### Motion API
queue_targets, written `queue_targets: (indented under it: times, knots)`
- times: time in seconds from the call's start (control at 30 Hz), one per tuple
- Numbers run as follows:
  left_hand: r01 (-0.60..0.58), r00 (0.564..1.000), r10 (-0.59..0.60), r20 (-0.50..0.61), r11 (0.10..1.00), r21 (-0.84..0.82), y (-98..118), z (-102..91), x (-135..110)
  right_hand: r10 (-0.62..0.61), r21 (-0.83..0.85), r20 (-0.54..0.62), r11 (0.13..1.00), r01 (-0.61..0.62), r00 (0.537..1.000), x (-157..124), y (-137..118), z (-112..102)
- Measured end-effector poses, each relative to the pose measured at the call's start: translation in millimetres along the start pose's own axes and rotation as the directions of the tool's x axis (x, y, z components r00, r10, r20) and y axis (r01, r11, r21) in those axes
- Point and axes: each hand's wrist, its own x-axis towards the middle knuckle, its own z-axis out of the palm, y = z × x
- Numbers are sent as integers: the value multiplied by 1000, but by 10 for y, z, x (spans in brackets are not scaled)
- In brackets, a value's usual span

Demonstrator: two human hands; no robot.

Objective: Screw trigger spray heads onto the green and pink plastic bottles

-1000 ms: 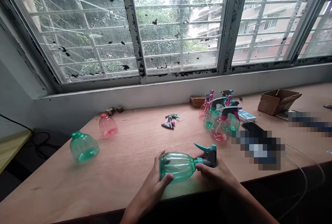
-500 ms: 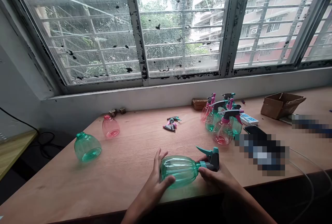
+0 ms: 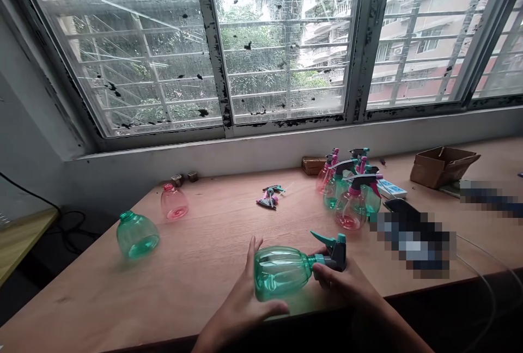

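Note:
A green spray bottle [image 3: 281,271] lies on its side in the air above the table's front edge, its spray head pointing right. My right hand [image 3: 337,274] is closed around the neck of the dark grey and teal spray head [image 3: 337,252], thumb in front. At the bottle's base, my left hand [image 3: 245,296] has its fingers and thumb spread apart. The palm is against or very near the base; I cannot tell whether it touches.
On the left stand a headless green bottle [image 3: 137,236] and a headless pink bottle [image 3: 174,203]. Loose spray heads [image 3: 268,199] lie mid-table. Several assembled spray bottles [image 3: 350,206] cluster at right, near a phone [image 3: 402,210], a power strip [image 3: 392,188] and a cardboard box [image 3: 441,168].
My left thumb has come off the bottle's side and stretched out below it. My right hand keeps its hold on the spray head, and the bottle has barely shifted.

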Motion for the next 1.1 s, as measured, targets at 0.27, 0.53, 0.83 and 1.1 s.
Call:
queue_targets:
  times: [0.27,0.53,0.83,1.1]
  knots:
    - [72,997,-73,-4,991,-113,-30,22,30,-7,0,5,1000,7,1000,4,-14,5]
    - [74,997,-74,4,986,-149,47,-25,-6,8,-10,46,1000,-7,999,-2,-34,9]
    - [52,999,-51,11,993,-102,91,10,16,20,38,-35,999,-18,999,12,-34,-3]
    - [106,994,-108,-2,977,-188,38,-45,1,45,-11,50,999,-45,998,3,-7,-10]
